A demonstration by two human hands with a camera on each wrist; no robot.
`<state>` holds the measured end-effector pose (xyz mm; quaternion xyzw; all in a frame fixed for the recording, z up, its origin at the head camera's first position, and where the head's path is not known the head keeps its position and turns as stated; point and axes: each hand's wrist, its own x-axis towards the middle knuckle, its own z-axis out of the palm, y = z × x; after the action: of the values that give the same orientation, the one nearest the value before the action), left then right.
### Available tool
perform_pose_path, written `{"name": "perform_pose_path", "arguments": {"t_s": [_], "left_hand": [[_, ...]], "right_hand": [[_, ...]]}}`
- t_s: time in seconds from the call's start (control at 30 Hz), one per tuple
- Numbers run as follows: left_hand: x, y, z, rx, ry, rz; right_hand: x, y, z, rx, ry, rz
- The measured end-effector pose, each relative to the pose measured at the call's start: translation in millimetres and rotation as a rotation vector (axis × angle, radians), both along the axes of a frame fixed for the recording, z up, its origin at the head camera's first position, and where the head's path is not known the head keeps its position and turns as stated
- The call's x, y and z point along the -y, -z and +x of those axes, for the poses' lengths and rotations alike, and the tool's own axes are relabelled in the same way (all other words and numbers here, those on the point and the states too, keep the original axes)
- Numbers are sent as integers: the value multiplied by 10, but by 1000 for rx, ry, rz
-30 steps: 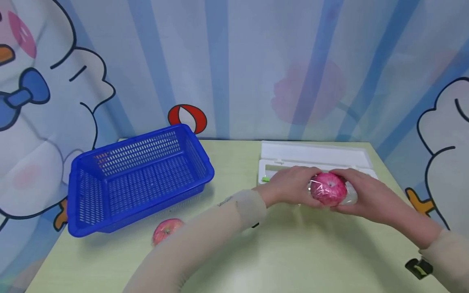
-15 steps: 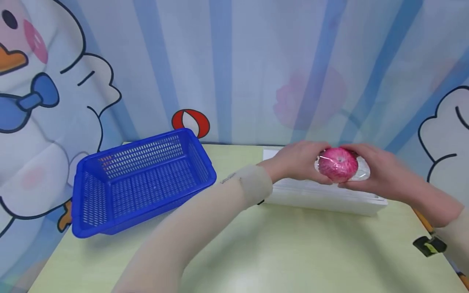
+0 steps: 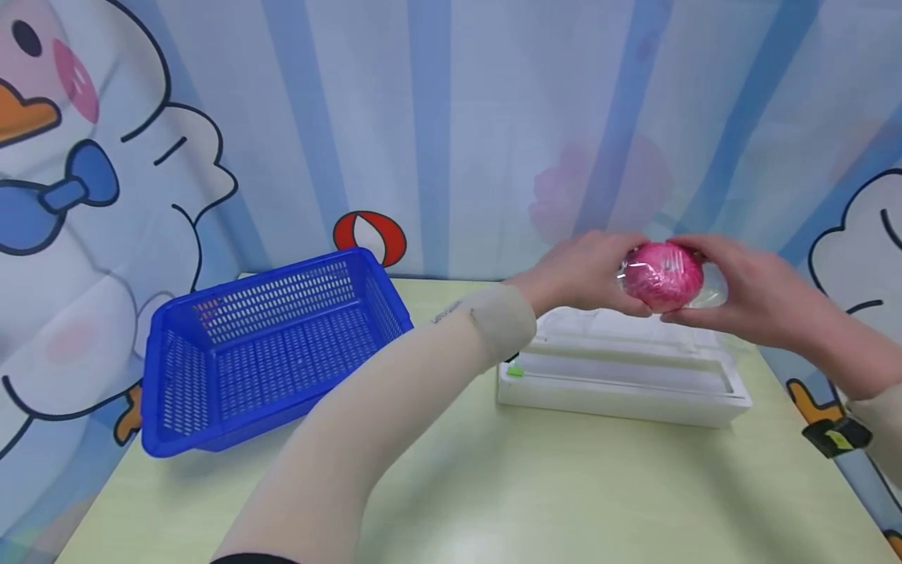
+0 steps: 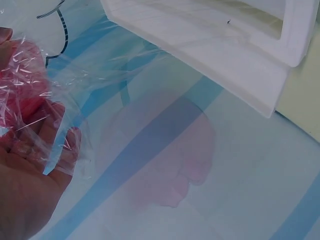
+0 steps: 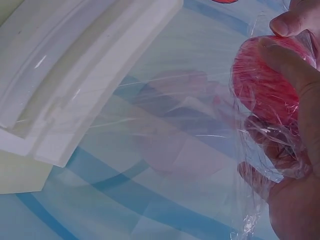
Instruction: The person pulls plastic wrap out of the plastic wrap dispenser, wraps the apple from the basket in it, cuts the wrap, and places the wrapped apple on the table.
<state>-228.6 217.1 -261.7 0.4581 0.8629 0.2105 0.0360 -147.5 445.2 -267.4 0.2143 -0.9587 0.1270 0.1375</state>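
A red apple [image 3: 665, 276] in clear plastic wrap is held up above the back right of the table. My left hand [image 3: 588, 274] grips its left side, and my right hand [image 3: 754, 290] curls round its right side. In the right wrist view, a thumb lies across the wrapped apple [image 5: 270, 82]. A sheet of cling film [image 5: 200, 110] stretches from the apple to a white cling film dispenser [image 3: 627, 399]. Crumpled film also covers the fingers of the left hand [image 4: 30, 195]. The dispenser's lid is raised, and a green slider [image 3: 516, 370] sits at its left end.
At the left of the pale green table [image 3: 564, 486] stands a blue mesh basket [image 3: 275, 376]. My left sleeve [image 3: 395, 392] passes in front of the basket's near corner. A cartoon-printed curtain [image 3: 458, 141] hangs right behind the table.
Both hands have lifted the wrapped apple up and slightly right, farther from the dispenser, which shows more fully now. A second apple seen earlier near the basket is hidden behind the left sleeve.
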Motion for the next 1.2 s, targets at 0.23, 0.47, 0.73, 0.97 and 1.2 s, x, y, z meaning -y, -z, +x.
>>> {"name": "perform_pose_path", "arguments": {"t_s": [0.23,0.47,0.73,0.97,1.2], "left_hand": [[9,-107,-3,1,-8,13],[6,-168,11,-18,-2,12],[4,-251,102,-24,7,-9],[31,-243,252,2,21,-61],[123,2,648,26,48,-156]], "right_hand": [[31,-109,-3,-19,40,32],[32,-165,18,-25,54,49],[37,-223,112,-37,69,74],[69,-198,261,-23,73,87],[80,93,631,17,1,70]]}}
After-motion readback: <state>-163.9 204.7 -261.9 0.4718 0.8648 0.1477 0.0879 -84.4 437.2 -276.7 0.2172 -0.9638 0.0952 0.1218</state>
